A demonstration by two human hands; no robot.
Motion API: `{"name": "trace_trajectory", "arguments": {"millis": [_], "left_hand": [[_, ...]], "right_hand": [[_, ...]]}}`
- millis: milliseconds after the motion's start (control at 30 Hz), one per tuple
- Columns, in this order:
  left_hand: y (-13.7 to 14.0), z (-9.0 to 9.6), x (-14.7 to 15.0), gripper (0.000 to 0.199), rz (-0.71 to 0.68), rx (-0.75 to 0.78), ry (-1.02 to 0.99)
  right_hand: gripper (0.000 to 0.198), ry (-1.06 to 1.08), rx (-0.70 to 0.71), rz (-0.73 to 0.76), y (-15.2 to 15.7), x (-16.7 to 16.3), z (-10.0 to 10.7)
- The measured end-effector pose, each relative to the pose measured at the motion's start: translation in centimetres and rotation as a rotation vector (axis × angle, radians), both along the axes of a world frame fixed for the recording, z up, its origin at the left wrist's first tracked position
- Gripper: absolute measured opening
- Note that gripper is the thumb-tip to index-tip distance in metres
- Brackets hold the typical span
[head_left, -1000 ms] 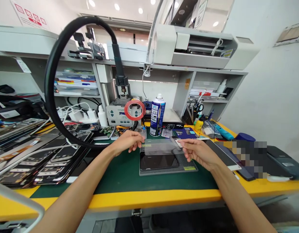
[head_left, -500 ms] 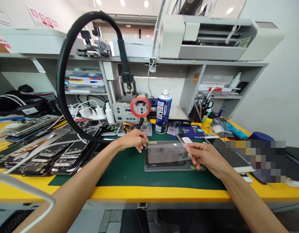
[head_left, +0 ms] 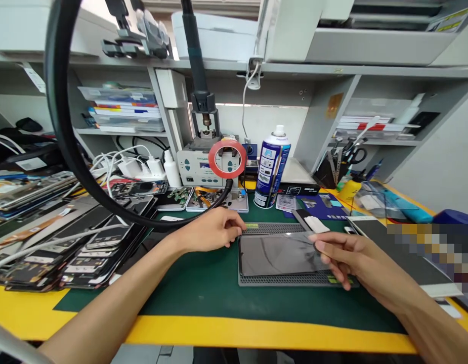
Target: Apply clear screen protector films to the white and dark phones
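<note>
A black holder contains scissors; left hand and right hand pinch clear film, long axis parallel to the table's front edge.

The clear sheet has come down over the phone; the view has tilted lower.

No wording sharp enough to read
The blue spray can carries white-framed pictograms and fine print, too small to make out; blurred markings show on the grey control unit, the dark blue packet, the yellow-green labels on the perforated grey mat, and the yellow sticker on the white machine.
</note>
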State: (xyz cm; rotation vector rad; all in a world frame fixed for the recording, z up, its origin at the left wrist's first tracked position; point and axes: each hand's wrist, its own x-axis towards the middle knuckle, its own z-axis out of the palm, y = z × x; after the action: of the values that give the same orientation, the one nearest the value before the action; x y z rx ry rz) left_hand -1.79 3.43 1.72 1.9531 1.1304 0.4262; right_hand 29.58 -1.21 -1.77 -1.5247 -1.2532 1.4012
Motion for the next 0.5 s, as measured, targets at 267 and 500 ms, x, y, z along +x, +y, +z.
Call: {"name": "trace_trajectory", "arguments": {"millis": [267,500], "left_hand": [[-1.1,0.2,-1.5,0.037,-0.054,0.081,0.036],[-2.0,0.6,-2.0,0.052,-0.049,0.070,0.107]], "right_hand": [[0.054,-0.056,-0.057,-0.071,-0.3,-0.2,0.1],[0.066,-0.107,-0.099,-0.137,-0.1,-0.2,0.0]]}}
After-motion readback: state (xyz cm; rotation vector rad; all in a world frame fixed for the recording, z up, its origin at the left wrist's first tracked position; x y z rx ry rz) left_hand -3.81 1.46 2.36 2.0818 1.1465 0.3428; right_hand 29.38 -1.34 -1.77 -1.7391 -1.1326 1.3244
